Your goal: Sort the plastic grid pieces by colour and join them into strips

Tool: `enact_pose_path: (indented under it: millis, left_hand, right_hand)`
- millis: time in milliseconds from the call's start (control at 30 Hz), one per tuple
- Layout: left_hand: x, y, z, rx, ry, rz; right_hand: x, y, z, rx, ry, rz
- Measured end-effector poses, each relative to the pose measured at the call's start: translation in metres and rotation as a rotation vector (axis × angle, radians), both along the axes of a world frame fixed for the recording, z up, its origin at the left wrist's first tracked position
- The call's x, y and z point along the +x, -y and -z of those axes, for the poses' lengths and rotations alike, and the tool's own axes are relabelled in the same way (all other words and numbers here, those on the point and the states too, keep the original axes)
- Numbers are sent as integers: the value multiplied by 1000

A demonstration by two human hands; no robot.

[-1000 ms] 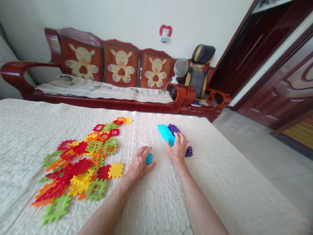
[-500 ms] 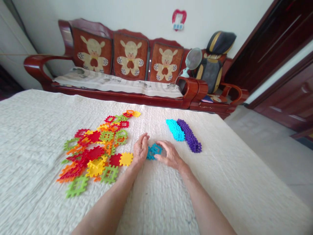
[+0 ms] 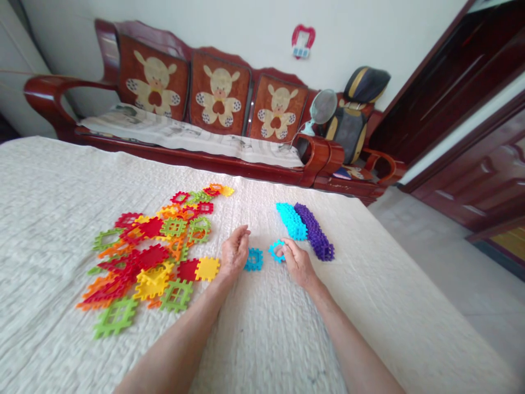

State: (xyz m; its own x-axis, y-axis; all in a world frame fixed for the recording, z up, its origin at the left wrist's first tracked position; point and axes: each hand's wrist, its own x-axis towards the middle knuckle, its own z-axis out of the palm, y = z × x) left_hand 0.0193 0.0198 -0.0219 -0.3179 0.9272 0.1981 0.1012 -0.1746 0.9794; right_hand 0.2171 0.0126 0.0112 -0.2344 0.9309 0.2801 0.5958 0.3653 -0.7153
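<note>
My right hand (image 3: 299,265) pinches a bright blue openwork interlocking tile (image 3: 277,251) by its right edge, thumb and fingers closed on it. To the left of that tile, another blue openwork tile (image 3: 254,259) lies on the cloth. My left hand (image 3: 235,250) rests on its side just beside the lying tile, its fingers curled together; whatever its palm may hold is hidden. Beyond my right hand lie a row of light blue tiles (image 3: 291,220) and a row of purple tiles (image 3: 314,231), side by side and stacked closely.
A loose heap of red, orange, yellow and green tiles (image 3: 152,257) spreads left of my left hand. A yellow tile (image 3: 207,268) lies close to that wrist. Cream quilted cloth (image 3: 270,350) covers the table. Behind it stands a wooden sofa (image 3: 184,152) with bear-patterned cushions.
My right hand has moved slightly right, lifting one blue tile away from the other beside my left hand. Its fingers have closed from a wider curve. My left hand has kept its pose.
</note>
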Motion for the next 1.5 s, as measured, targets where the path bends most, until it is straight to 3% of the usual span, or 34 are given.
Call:
enact_pose_path:
  millis: [233,633,933,1167,1300,1500]
  left_hand:
    - [0,2,-2,10,-10,4]
    - [0,2,-2,7,23,23]
    - [0,3,-4,16,72,23]
    - [1,0,-3,-4,151,3]
    - [1,2,-9,-61,285,-30]
    - [-1,3,-20,-72,433,-111]
  right_hand:
    - [3,-7,3,254,183,185]
    - [-1,3,-9,241,346,-31]
    - [37,-25,-18,405,531,217]
    - [39,-27,-15,453,512,309]
    - [22,-18,-12,469,262,164]
    - [-18,6,-11,205,137,-272]
